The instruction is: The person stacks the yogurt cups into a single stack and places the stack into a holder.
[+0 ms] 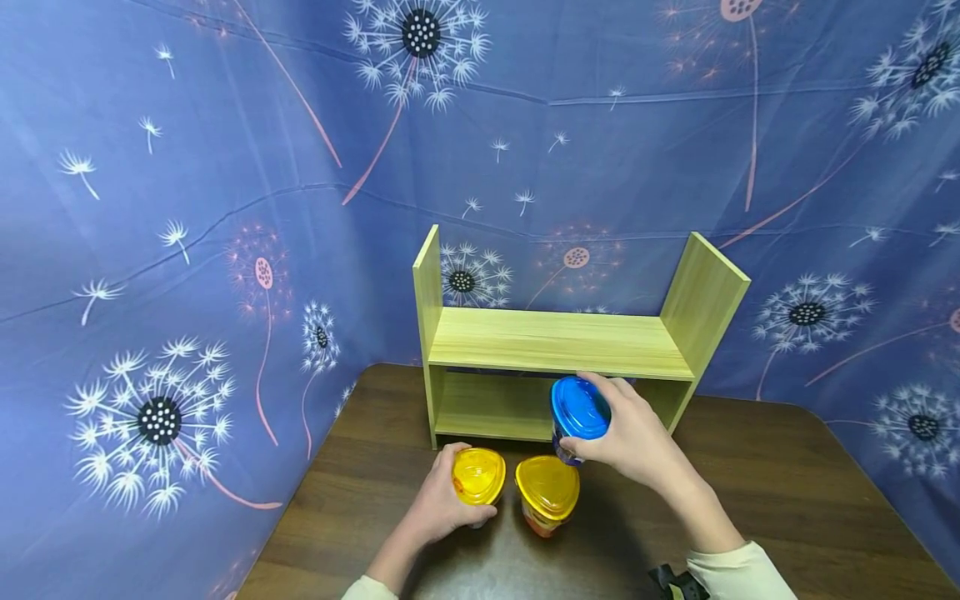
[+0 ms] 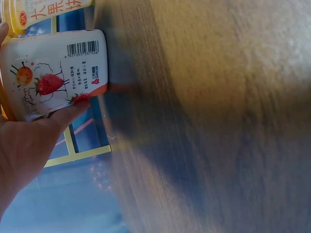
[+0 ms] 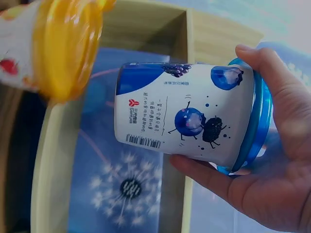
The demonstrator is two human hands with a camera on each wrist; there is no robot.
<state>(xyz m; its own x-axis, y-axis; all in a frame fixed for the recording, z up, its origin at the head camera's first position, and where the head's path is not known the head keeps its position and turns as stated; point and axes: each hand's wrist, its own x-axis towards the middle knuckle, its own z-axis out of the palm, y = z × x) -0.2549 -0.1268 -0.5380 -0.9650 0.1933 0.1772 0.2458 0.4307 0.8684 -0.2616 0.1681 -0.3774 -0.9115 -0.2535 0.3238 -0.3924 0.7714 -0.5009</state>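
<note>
My right hand (image 1: 639, 435) grips a yogurt cup with a blue lid (image 1: 581, 407) around its lid end, holding it up in front of the shelf. Blueberries and blackberries are printed on its white side in the right wrist view. Lower left, my left hand (image 1: 437, 506) holds a yogurt cup with a yellow lid (image 1: 478, 475); a strawberry and barcode show on its side in the left wrist view. Between the hands, another yellow-lidded yogurt cup (image 1: 548, 488) stands on the table, touched by neither hand.
A pale wooden two-level shelf (image 1: 562, 340) with tall side panels stands at the back of the brown table (image 1: 780, 483). Behind it hangs a blue dandelion-print cloth (image 1: 315, 108). A small dark object (image 1: 677, 581) lies by the right sleeve.
</note>
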